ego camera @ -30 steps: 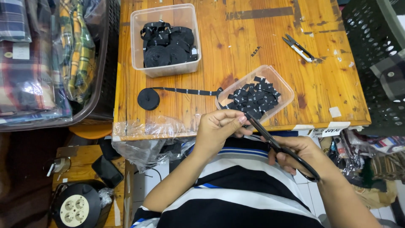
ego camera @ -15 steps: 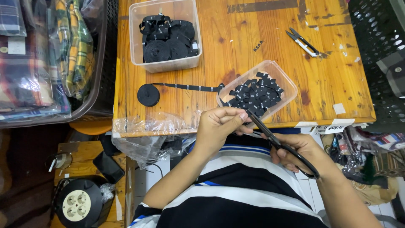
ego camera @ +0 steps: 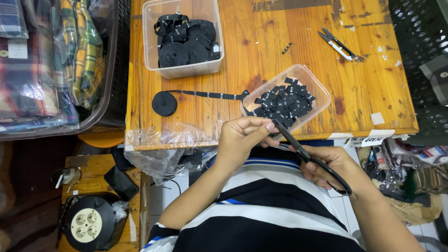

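Little has moved since the earlier frames: both hands sit at the tabletop's near edge as before, view nudged slightly. Left hand is pinched narrow on the end of the thin black woven label tape, which runs back to its small black roll. Right hand is wrapped round the long black-handled scissors, blades at the pinch. Step looks like snipping one label off; next needs a clean cut w/ the piece dropping into the clear plastic tub of cut black labels, just beyond.
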